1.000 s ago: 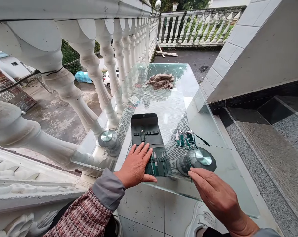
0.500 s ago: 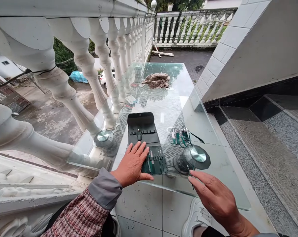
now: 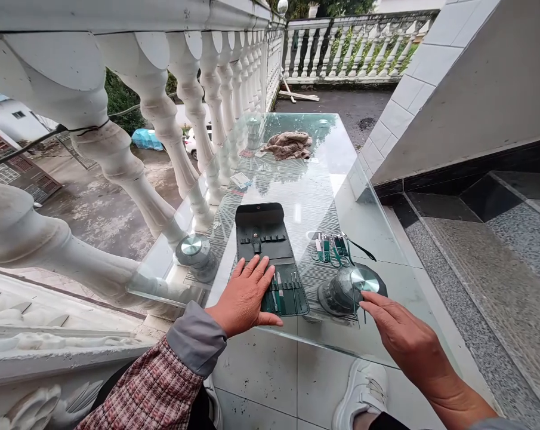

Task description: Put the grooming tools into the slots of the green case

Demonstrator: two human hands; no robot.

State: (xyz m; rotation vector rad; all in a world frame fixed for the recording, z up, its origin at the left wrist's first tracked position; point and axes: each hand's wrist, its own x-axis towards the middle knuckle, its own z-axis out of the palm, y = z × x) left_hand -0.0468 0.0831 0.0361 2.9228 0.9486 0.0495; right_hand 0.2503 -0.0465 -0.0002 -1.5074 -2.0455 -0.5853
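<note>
An unfolded dark manicure case (image 3: 261, 230) lies on the glass table (image 3: 372, 239). Slim tools (image 3: 289, 292) stand in the loops of its near half. My left hand (image 3: 243, 298) rests flat over the case's left edge, fingers spread. My right hand (image 3: 404, 334) is raised over the table's near right side, thumb and fingertips pinched on a thin manicure tool (image 3: 354, 294) whose tip I cannot make out. Beyond it, nail clippers (image 3: 326, 248) and small green-handled scissors (image 3: 340, 258) lie in a group with a black strap (image 3: 363, 249).
A crumpled brown cloth (image 3: 288, 145) and a small card (image 3: 240, 181) lie farther back on the glass. Round metal-capped table legs (image 3: 193, 249) show at the near corners. A white balustrade (image 3: 151, 119) runs along the left; stone steps (image 3: 471, 251) rise at the right.
My right hand has moved slightly right and up with the thin tool, turning a little. My left hand stays on the case. The whole view has shifted slightly.
</note>
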